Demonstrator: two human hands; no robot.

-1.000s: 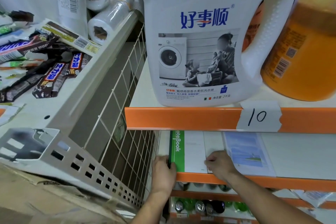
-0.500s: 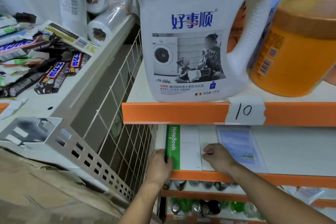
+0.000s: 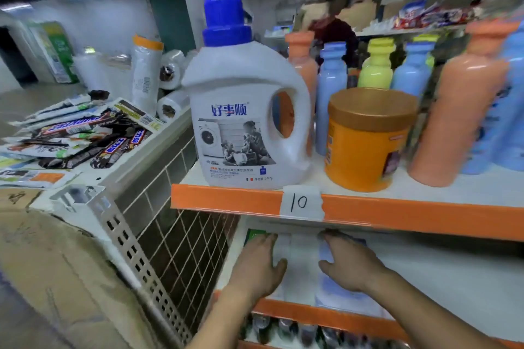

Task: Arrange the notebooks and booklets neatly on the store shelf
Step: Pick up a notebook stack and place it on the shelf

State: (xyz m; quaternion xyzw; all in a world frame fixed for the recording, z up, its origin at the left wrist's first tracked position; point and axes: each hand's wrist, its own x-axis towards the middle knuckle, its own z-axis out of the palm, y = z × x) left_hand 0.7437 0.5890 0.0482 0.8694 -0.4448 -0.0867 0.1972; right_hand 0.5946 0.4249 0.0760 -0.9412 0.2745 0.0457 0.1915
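Detergent jug [image 3: 243,119]: smooth white plastic, glossy paper label. Orange tub [image 3: 365,142]: glossy plastic. Side basket [image 3: 181,224]: painted metal wire. Notebooks [image 3: 297,263]: smooth paper covers.

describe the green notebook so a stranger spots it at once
Find the taped tag reading 10 under the white detergent jug. On the shelf just below, far left by the wire grid, the notebook lies under the left hand. Only it has a green strip; the neighbouring booklet is pale blue.

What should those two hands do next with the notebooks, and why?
Probably slide the blue booklet flush against the notebook. The left hand and right hand press flat on them, side by side near the shelf front.
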